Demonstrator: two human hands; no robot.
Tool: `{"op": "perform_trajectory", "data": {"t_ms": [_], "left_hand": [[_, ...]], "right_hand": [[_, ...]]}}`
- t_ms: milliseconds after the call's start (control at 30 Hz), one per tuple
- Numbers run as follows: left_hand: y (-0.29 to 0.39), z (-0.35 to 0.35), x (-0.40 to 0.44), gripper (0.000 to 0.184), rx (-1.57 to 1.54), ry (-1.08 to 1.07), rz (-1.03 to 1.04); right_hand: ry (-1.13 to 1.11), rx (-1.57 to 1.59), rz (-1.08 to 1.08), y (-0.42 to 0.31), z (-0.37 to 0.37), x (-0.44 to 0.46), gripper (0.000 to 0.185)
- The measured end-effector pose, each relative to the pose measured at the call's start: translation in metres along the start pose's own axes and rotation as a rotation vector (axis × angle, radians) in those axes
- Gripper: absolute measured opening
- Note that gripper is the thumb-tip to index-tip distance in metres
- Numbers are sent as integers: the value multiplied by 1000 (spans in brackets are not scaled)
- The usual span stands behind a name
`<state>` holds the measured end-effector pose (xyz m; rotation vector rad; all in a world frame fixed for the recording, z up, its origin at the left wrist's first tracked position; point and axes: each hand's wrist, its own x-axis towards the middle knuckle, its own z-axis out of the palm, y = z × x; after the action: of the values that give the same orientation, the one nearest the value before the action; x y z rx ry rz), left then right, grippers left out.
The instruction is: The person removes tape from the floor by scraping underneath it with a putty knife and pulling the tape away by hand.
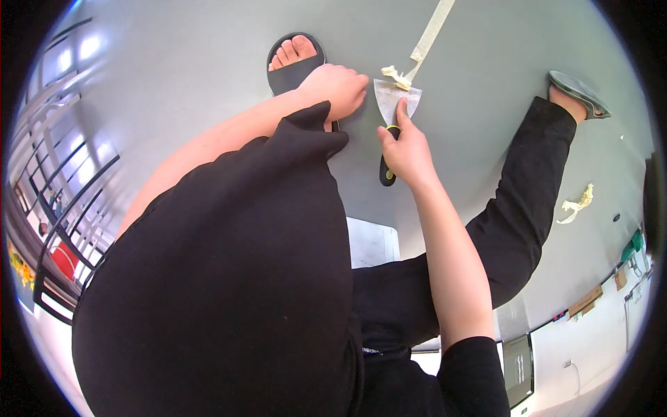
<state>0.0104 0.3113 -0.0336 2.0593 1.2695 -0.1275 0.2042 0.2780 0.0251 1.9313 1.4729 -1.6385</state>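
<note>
My right hand [411, 154] is wrapped round the black and yellow-green handle of a scraper [388, 104], its thumb or finger pressed along the wide metal blade. That blade lies against the grey floor, at the lower end of a pale strip of tape [431, 31]. A crumpled, peeled piece of tape [396, 76] is bunched up at the blade's edge. To the left of the scraper, my left hand [337, 90] is curled closed near my sandalled foot, with nothing visible in its fingers. It does not touch the scraper.
My sandalled feet stand on the floor, one sandal [299, 59] at the upper left, the other [578, 92] at the right. Another crumpled tape scrap [577, 203] lies to the right. Under me is a white seat [373, 242]. Metal racks [66, 187] and a red bucket [64, 260] are at the left.
</note>
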Motion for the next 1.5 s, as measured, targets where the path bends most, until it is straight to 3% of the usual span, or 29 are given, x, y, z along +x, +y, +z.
{"op": "perform_trajectory", "data": {"t_ms": [100,133,233,333,467,567,633,700,767,833,933,1033,1133,1167,1267,1367,1433,1500], "left_hand": [[3,0,3,21,14,-37,-20],[2,-1,4,21,32,-71,-36],[2,-5,2,20,26,-50,-15],[1,-2,-1,21,-7,17,2],[2,1,1,21,-8,55,28],[4,-3,3,21,33,-24,-11],[3,-3,2,21,27,-45,-22],[1,-2,1,21,15,-28,-15],[1,-2,0,21,3,-9,0],[3,-1,1,21,13,10,-7],[6,-5,3,21,47,-67,-35],[2,1,2,21,34,-36,-15],[2,-1,1,21,16,1,3],[1,-1,0,21,18,0,3],[4,0,0,21,20,0,2],[3,0,3,21,50,-19,-20],[2,0,2,21,23,-15,-16],[1,1,1,21,13,5,-10]], "right_hand": [[41,-266,-76,3,15,-10,72],[-97,-394,-37,1,23,-19,73],[-230,-439,-12,0,43,-32,74],[29,-286,0,2,10,3,75],[-3,-150,-43,6,-4,-4,74],[-86,-449,-52,1,19,-20,75],[-215,-437,34,-9,24,-25,75],[-17,-379,-87,-5,18,-9,75],[-55,-127,18,-8,-9,3,74],[20,-117,-68,1,-7,2,73],[-5,-337,-62,7,16,-11,73],[-200,-390,8,-4,31,-26,73],[52,-224,-48,-1,7,5,74],[-46,-120,3,-6,-7,8,73],[10,-157,-44,0,-2,0,72],[-155,-461,4,3,25,-17,72],[-253,-454,43,-5,31,-27,72],[-37,-399,-61,-1,23,-9,71]]}}
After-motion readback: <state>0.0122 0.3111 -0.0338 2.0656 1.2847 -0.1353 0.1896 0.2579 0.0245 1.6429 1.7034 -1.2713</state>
